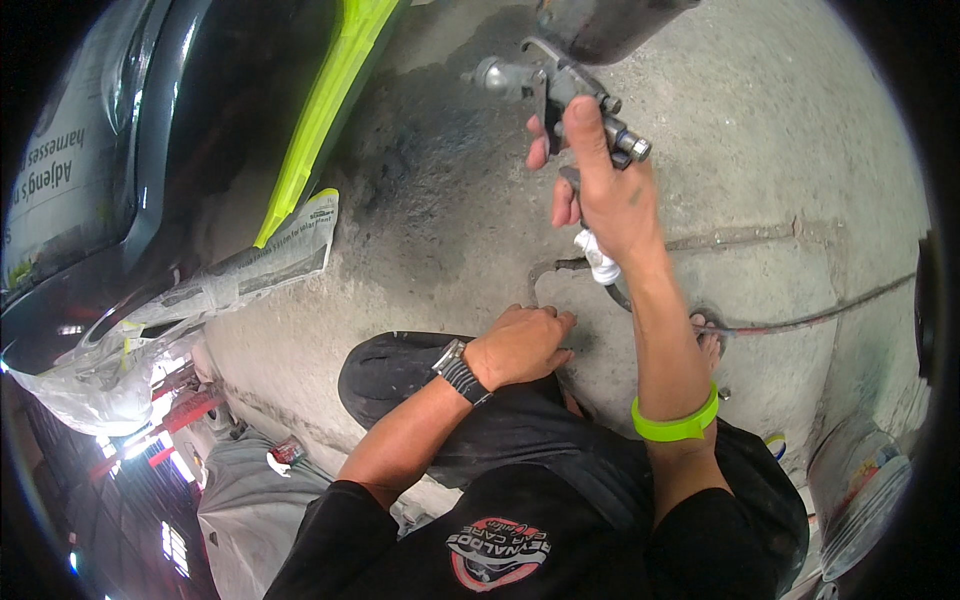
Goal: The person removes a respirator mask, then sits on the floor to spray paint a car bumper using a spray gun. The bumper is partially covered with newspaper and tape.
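My right hand (618,205) grips a metal spray gun (572,88), its fingers wrapped round the handle and trigger. The nozzle points left, toward a dark glossy vehicle panel (225,110), and stands apart from it. A dark paint cup (610,28) sits on the gun and is cut off by the picture's top edge. White wrapping (598,256) covers the handle's lower end, where a hose joins. My left hand (522,345), with a wristwatch above it, rests over my bent knee. It holds nothing; its fingers are apart and partly hidden.
A bright yellow-green strip (325,115) runs along the panel. Printed masking paper (270,260) hangs from its lower edge. An air hose (815,315) crosses the concrete floor (450,260) to the right. A grey cover (245,510) lies at lower left, and a round container (860,500) stands at lower right.
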The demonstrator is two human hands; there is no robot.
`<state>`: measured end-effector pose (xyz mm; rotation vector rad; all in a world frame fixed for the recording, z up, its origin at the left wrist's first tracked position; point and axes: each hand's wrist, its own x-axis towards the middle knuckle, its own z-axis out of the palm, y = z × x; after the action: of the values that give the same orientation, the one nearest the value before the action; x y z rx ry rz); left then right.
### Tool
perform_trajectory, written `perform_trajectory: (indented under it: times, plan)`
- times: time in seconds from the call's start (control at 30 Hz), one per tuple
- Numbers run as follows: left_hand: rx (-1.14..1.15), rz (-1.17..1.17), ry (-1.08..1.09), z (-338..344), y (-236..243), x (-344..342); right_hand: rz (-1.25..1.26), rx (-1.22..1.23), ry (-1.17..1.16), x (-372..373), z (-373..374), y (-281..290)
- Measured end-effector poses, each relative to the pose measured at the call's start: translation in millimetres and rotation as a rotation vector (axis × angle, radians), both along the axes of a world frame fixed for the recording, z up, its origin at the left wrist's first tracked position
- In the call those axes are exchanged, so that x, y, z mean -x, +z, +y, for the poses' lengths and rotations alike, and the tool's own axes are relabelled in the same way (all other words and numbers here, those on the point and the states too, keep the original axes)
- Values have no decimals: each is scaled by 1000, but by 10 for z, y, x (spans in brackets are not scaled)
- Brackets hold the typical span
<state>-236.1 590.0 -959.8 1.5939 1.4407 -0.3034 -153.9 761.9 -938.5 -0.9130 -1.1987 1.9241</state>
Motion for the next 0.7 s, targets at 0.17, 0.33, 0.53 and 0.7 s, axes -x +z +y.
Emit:
perform_trajectory:
  times: [0.17,0.33,0.53,0.7]
  plan:
    - [-20,-1,5,6,-14,-23,1,-2,59,-4,-52,-9]
    - [-10,9,11,11,-12,-42,-47,-38,5,13,-13,-28]
    - [-23,49,-17,-26,58,-78,-165,10,53,10,-169,193]
    - [-76,-30,-24,63,161,-187,-256,-77,125,-11,-239,343]
